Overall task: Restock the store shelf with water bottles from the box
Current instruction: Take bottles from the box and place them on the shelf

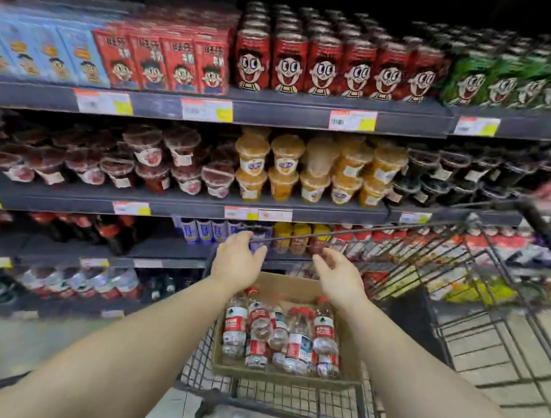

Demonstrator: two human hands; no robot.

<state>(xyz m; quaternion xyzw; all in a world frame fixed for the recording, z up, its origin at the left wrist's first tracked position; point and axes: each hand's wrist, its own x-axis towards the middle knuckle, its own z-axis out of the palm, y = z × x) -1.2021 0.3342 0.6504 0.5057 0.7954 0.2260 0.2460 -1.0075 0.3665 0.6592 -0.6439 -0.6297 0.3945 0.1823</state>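
Here, clear red-labelled water bottles [278, 333] fill box [348, 354].

Two bare forearms enter from the bottom corners of the view, uncovered as far as the frame edge, with no sleeve showing on either. The left hand [236, 263] is bare: no glove, ring, watch or band shows on it or its wrist. The right hand [339, 277] is bare too, its wrist likewise unadorned. The nails look short and plain, though motion blur softens the fingertips.
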